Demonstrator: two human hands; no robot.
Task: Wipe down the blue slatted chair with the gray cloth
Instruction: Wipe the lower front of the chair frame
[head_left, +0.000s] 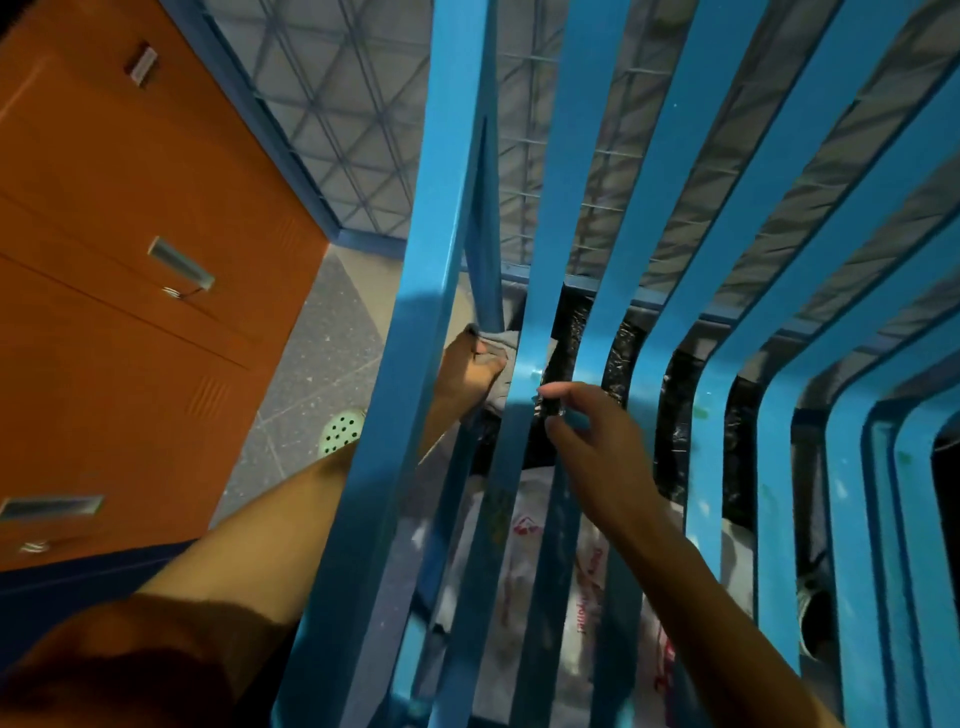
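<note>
The blue slatted chair fills the right and middle of the view, its curved slats running from the top down to the bottom edge. My left hand reaches behind the leftmost slat and holds the gray cloth against a blue inner bar there. The cloth is mostly hidden by the slats. My right hand is in front of the slats, its thumb and fingers curled around a slat at mid-height.
Orange lockers with metal handles stand at the left. A blue-framed wire-mesh bed base rises behind the chair. A white printed plastic bag and black plastic lie under the slats. A green perforated shoe rests on the gray speckled floor.
</note>
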